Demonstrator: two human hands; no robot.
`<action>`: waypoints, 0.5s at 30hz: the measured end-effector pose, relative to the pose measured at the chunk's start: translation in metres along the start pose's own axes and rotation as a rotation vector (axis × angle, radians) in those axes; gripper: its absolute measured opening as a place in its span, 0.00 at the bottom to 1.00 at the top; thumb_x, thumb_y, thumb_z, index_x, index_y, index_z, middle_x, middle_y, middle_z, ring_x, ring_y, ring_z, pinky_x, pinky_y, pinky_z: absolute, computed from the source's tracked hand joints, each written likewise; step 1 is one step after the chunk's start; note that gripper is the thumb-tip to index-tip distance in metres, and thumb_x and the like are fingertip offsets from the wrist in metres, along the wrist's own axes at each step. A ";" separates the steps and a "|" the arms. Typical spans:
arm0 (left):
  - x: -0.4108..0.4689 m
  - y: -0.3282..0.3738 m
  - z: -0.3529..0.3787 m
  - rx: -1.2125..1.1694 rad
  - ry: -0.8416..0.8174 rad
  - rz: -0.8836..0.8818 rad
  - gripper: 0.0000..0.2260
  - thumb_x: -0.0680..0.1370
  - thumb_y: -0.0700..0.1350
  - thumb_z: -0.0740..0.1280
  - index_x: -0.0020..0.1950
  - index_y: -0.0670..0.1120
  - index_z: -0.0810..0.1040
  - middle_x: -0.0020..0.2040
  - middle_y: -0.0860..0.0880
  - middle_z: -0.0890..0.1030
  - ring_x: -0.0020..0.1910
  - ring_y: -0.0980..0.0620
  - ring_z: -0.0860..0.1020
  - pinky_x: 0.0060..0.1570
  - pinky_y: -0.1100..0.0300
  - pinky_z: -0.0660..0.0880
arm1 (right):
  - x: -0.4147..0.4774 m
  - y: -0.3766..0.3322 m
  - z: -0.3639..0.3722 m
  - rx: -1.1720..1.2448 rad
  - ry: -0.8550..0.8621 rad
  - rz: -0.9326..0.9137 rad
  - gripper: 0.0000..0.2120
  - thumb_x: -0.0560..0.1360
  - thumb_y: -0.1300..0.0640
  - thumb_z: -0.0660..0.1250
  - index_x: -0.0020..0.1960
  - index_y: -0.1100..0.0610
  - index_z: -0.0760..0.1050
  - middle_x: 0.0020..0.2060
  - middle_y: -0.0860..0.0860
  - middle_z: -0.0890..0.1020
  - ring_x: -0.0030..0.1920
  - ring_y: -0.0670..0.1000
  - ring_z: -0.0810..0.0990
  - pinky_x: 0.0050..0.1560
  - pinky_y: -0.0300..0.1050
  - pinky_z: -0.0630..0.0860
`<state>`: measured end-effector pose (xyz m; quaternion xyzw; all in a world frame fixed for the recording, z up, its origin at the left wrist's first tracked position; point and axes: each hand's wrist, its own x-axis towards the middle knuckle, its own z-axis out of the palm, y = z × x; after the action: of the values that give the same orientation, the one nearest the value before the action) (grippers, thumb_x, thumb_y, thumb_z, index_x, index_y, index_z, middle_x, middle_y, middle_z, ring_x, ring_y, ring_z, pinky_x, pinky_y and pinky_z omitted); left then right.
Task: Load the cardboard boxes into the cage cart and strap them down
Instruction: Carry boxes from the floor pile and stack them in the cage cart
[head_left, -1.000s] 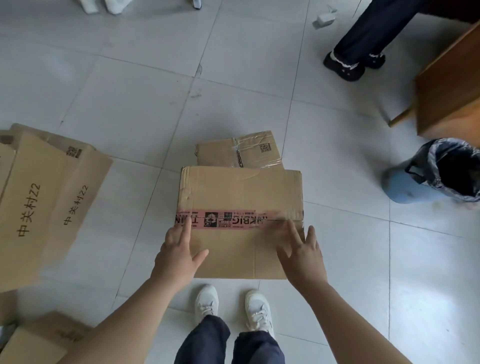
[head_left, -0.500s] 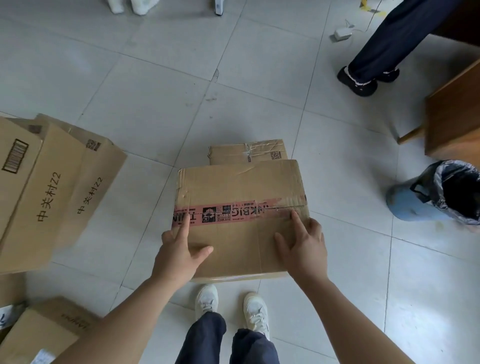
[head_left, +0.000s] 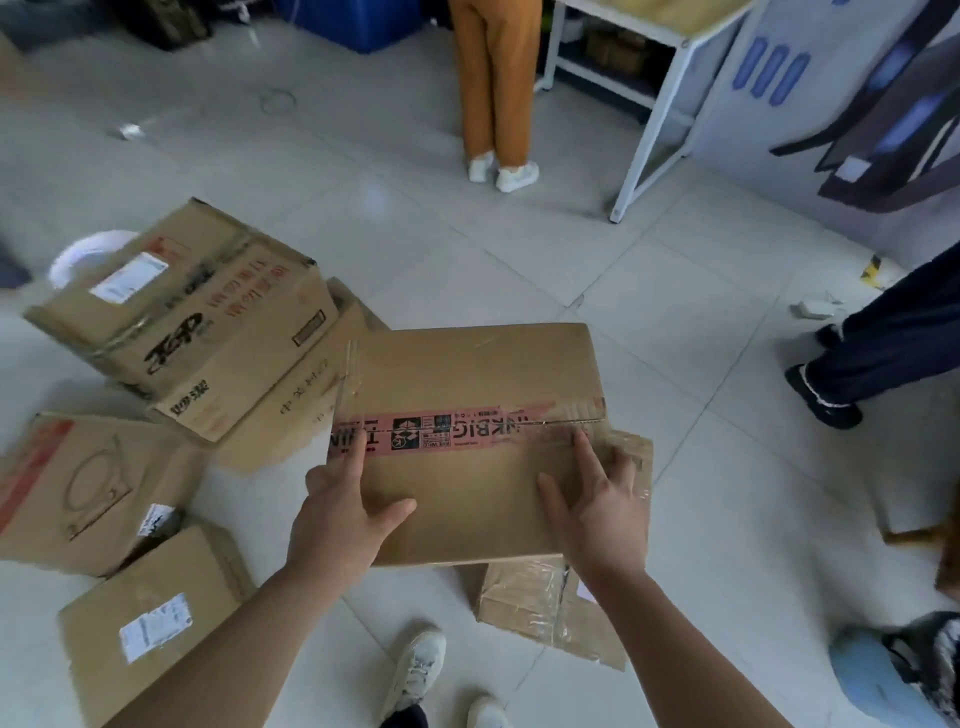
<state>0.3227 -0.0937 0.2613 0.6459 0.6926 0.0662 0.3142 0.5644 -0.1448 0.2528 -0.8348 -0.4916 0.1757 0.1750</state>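
Cardboard box (head_left: 467, 379) gripped by left hand (head_left: 337, 514), right hand (head_left: 597, 514), other boxes (head_left: 182, 322) piled left

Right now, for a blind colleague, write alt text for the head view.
A left hand and right hand hold a brown cardboard box sealed with pink printed tape, above a grey tiled floor. Beside it lie other cardboard boxes.

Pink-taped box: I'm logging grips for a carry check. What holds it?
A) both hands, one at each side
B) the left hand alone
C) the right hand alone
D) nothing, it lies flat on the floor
A: the left hand and the right hand each grip a near side of the pink-taped box.
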 end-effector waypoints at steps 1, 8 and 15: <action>-0.011 -0.004 -0.011 -0.028 0.033 -0.031 0.44 0.71 0.62 0.69 0.77 0.57 0.43 0.67 0.42 0.64 0.63 0.45 0.71 0.58 0.49 0.73 | -0.002 -0.012 -0.007 -0.009 -0.009 -0.053 0.32 0.75 0.40 0.62 0.75 0.44 0.57 0.70 0.57 0.62 0.67 0.58 0.67 0.61 0.48 0.70; -0.100 -0.048 -0.071 -0.175 0.316 -0.230 0.44 0.70 0.60 0.71 0.78 0.55 0.48 0.69 0.41 0.63 0.65 0.43 0.68 0.59 0.50 0.70 | -0.030 -0.095 -0.028 -0.070 -0.106 -0.421 0.32 0.76 0.37 0.56 0.77 0.43 0.51 0.70 0.58 0.60 0.68 0.58 0.67 0.60 0.49 0.72; -0.212 -0.110 -0.120 -0.255 0.529 -0.513 0.42 0.71 0.63 0.68 0.77 0.59 0.47 0.66 0.44 0.64 0.56 0.43 0.75 0.55 0.50 0.74 | -0.100 -0.192 -0.013 -0.043 -0.164 -0.771 0.31 0.75 0.38 0.59 0.75 0.45 0.56 0.69 0.59 0.63 0.66 0.59 0.67 0.61 0.50 0.70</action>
<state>0.1593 -0.2722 0.3758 0.3683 0.8748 0.2352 0.2090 0.3794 -0.1472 0.3656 -0.5755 -0.7851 0.1525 0.1708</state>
